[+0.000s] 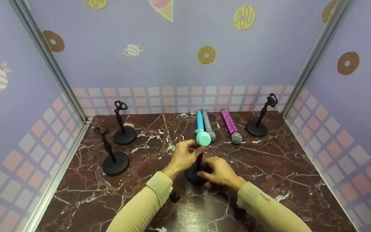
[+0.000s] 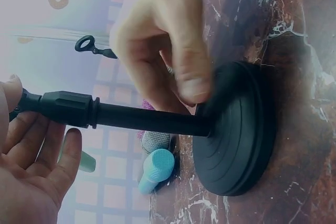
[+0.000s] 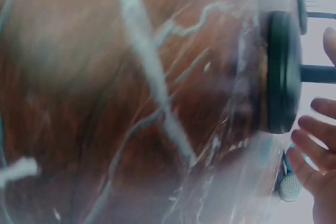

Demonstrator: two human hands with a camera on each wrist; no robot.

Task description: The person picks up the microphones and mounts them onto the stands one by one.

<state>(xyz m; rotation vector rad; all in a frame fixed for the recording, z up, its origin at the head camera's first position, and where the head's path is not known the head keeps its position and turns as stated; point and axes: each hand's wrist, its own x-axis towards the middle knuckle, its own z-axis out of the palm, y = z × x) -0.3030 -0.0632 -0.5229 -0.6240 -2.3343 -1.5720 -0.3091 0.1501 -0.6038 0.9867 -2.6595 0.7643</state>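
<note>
My left hand (image 1: 184, 156) grips a black microphone stand (image 2: 152, 118) near the top of its pole, thumb on one side and fingers on the other. At the top of that stand, a mint-green microphone (image 1: 203, 138) shows its round end in the head view; fingers partly hide it in the left wrist view. The stand's round base (image 2: 236, 129) is down on the marbled table. My right hand (image 1: 219, 170) is beside the lower pole just above the base, its fingers loosely bent and holding nothing. In the right wrist view its fingers (image 3: 317, 135) are spread near the pole.
Behind the stand lie a blue microphone (image 1: 200, 120), a grey microphone (image 1: 207, 124) and a glittery purple microphone (image 1: 230, 125). Two black stands, one farther back (image 1: 122, 129) and one nearer (image 1: 114, 161), are at the left. Another stand (image 1: 258, 125) is at the back right. Patterned walls enclose the table.
</note>
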